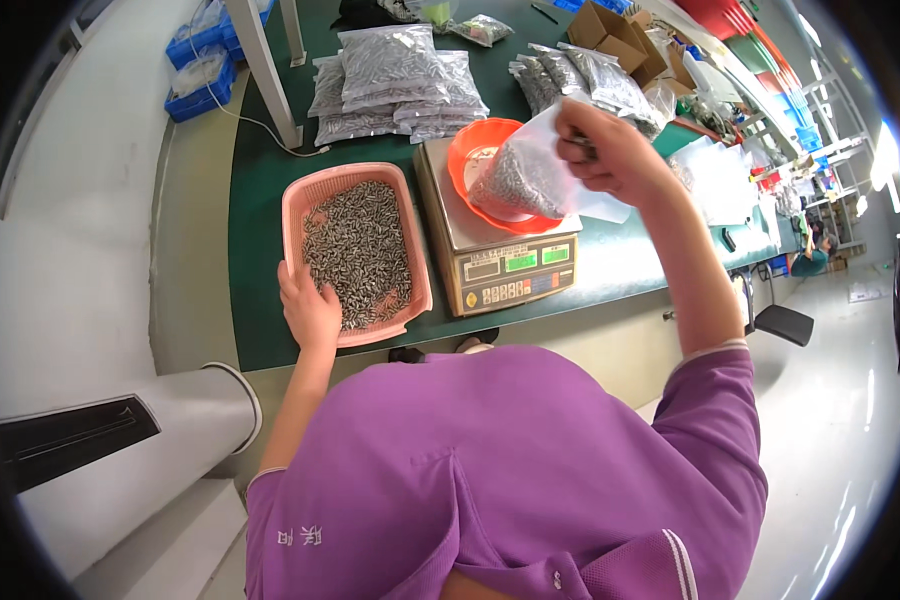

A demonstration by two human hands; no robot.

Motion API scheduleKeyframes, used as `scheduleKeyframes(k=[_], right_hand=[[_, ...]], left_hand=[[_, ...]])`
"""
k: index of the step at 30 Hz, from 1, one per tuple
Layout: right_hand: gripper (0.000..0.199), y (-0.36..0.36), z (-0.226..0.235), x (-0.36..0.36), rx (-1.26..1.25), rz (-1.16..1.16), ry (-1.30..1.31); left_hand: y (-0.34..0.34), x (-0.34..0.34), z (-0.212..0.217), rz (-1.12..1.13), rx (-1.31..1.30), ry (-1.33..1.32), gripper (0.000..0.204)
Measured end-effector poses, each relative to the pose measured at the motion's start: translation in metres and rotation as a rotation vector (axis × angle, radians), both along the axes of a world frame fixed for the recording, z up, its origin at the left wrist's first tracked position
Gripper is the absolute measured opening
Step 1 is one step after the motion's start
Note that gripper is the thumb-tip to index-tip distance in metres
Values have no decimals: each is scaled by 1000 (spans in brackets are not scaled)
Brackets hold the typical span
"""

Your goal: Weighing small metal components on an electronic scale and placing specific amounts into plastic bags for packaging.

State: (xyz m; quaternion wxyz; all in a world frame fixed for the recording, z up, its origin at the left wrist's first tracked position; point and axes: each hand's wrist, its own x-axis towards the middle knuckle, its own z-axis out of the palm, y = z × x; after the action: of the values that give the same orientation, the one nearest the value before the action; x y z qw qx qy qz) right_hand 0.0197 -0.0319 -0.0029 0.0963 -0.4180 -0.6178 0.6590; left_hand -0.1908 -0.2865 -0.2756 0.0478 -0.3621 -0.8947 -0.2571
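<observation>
My right hand (610,150) is closed in a fist round the top of a clear plastic bag (522,178) partly filled with small grey metal pieces. The bag hangs tilted over an orange bowl (480,130), its lower part inside the rim. That bowl sits on a digital weighing scale (515,270) with lit green displays. A bit of something dark shows between my right fingers; I cannot tell what. My left hand (310,308) grips the near left rim of a pink plastic basket (295,225), thumb inside. Many small metal pins or screws (362,255) fill the basket.
Filled clear bags (395,80) are stacked behind the basket, beside a white metal post (265,75). More filled bags (600,80) and a cardboard box (615,35) lie at the back right. A white cable (270,138) runs across the green table (255,310).
</observation>
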Motion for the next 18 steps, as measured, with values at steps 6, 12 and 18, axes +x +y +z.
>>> scheduleKeyframes(k=[6,12,18], right_hand=[[25,-65,-116,-122,-167,415,4],[24,-131,-225,-174,935,500,-207],[21,-151,-242,-146,1276,691,-69]], left_hand=[[-1,-1,-2,-2,1,56,43],[3,1,-5,8,16,18,50],[1,0,-4,-75,44,-21,49]])
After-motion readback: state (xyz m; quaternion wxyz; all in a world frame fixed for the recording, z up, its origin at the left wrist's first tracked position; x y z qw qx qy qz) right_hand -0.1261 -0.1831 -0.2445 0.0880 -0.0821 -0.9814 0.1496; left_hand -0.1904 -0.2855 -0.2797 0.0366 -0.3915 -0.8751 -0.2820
